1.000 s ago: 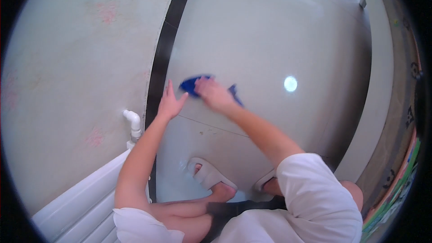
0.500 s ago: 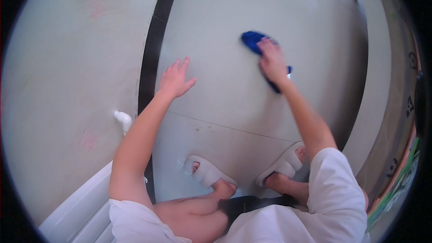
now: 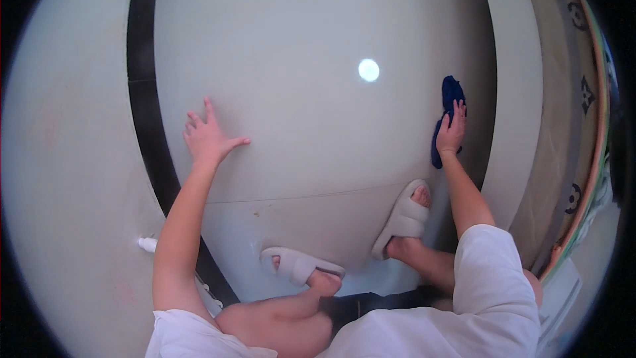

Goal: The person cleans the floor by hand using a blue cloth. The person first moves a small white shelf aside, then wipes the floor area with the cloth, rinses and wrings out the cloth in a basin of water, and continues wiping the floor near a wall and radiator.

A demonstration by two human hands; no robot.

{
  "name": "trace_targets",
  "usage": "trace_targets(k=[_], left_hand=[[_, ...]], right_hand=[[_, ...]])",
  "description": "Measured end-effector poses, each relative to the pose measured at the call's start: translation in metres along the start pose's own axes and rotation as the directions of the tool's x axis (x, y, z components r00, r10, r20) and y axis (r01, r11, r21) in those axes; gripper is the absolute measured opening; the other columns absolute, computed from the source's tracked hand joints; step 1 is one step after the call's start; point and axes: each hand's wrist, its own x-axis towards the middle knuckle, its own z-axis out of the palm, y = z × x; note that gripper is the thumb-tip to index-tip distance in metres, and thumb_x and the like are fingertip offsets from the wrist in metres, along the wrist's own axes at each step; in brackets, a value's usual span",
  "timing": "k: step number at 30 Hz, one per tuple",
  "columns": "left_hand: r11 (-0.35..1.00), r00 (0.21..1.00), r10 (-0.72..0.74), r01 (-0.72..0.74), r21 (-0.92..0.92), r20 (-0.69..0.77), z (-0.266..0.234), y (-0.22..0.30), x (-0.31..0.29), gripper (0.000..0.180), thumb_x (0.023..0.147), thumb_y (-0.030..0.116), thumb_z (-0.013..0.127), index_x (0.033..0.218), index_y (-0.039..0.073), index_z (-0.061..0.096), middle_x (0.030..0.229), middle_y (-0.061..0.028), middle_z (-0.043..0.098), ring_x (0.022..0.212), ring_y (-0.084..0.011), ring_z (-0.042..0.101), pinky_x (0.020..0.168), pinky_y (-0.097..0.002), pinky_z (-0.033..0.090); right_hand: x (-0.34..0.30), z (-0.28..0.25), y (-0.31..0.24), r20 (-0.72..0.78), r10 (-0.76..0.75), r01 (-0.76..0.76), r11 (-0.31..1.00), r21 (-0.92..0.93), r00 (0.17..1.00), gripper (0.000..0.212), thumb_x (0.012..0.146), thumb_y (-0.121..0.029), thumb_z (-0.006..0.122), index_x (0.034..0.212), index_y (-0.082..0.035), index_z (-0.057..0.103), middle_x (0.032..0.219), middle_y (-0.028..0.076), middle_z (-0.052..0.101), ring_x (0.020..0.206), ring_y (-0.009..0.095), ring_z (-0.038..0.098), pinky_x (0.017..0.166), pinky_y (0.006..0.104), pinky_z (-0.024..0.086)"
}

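My right hand (image 3: 453, 134) lies over a dark blue cloth (image 3: 450, 87) on the floor, at the right beside a pale base panel. The fingers are stretched along the cloth and press it down; the crumpled ends stick out beyond the fingertips and beside the wrist. Part of the cloth is hidden under the palm. On the left, my left hand (image 3: 207, 140) is open and empty, its fingers spread and the thumb pointing right. It is near the dark border strip (image 3: 140, 40); whether it touches the glossy floor (image 3: 285, 106) I cannot tell.
A pale panel (image 3: 520, 53) and a brown patterned side (image 3: 563, 93) rise along the right. My feet stand in light slippers, the left slipper (image 3: 298, 265) and the right slipper (image 3: 405, 220). A white pipe fitting (image 3: 147, 244) juts from the left wall.
My right hand has carried the cloth rightward and nearer, up to the panel. My left hand has shifted left. The view has turned right, and a bright reflection now shows on the floor.
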Motion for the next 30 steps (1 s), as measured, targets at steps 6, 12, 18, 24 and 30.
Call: trace_targets(k=[6, 12, 18, 24, 30], left_hand=[[0.998, 0.999, 0.035, -0.034, 0.052, -0.023, 0.000, -0.002, 0.008, 0.148, 0.049, 0.074, 0.085, 0.162, 0.017, 0.011, 0.150, -0.0397, 0.034, 0.138, -0.0469, 0.042, 0.115, -0.0492, 0.031], [0.998, 0.999, 0.036, -0.037, 0.047, 0.035, 0.000, 0.004, 0.012, 0.147, 0.047, 0.075, 0.086, 0.162, 0.017, 0.015, 0.148, -0.0405, 0.036, 0.133, -0.0448, 0.049, 0.107, -0.0447, 0.043], [0.998, 1.000, -0.001, 0.002, 0.058, -0.012, -0.018, 0.001, -0.002, 0.147, 0.046, 0.078, 0.084, 0.162, 0.018, 0.015, 0.149, -0.0388, 0.036, 0.127, -0.0453, 0.054, 0.103, -0.0428, 0.047], [0.994, 1.000, -0.013, 0.015, 0.104, -0.023, -0.016, 0.002, -0.003, 0.142, 0.052, 0.073, 0.085, 0.163, 0.024, 0.010, 0.156, -0.0342, 0.030, 0.133, -0.0390, 0.053, 0.102, -0.0418, 0.048], [0.995, 1.000, -0.008, 0.009, 0.100, -0.016, -0.022, 0.003, -0.008, 0.142, 0.052, 0.073, 0.085, 0.163, 0.023, 0.010, 0.155, -0.0357, 0.032, 0.134, -0.0400, 0.052, 0.103, -0.0422, 0.047]], right_hand=[[-0.004, -0.005, -0.002, 0.010, 0.033, -0.033, 0.999, 0.010, 0.999, 0.052, 0.097, -0.018, 0.054, 0.148, -0.009, 0.047, 0.156, 0.016, 0.043, 0.144, 0.037, 0.038, 0.120, 0.0504, 0.026], [-0.007, -0.003, -0.014, -0.005, 0.123, -0.123, 0.987, -0.100, 0.992, 0.052, 0.098, -0.022, 0.054, 0.148, -0.012, 0.047, 0.158, 0.013, 0.041, 0.145, 0.035, 0.037, 0.120, 0.0536, 0.024], [-0.076, -0.010, -0.114, 0.040, 0.172, -0.168, 0.982, -0.085, 0.984, 0.059, 0.095, -0.021, 0.057, 0.150, -0.009, 0.044, 0.160, 0.016, 0.037, 0.147, 0.036, 0.034, 0.120, 0.0572, 0.023], [-0.172, -0.010, -0.268, 0.498, -0.144, 0.138, 0.989, 0.050, 0.855, 0.058, 0.091, -0.025, 0.055, 0.147, -0.013, 0.049, 0.159, 0.012, 0.038, 0.148, 0.033, 0.032, 0.121, 0.0542, 0.024], [-0.198, -0.009, -0.290, 0.375, -0.393, 0.232, 0.884, 0.406, 0.840, 0.064, 0.086, -0.023, 0.064, 0.147, -0.013, 0.048, 0.160, 0.010, 0.038, 0.148, 0.030, 0.034, 0.121, 0.0535, 0.023]])
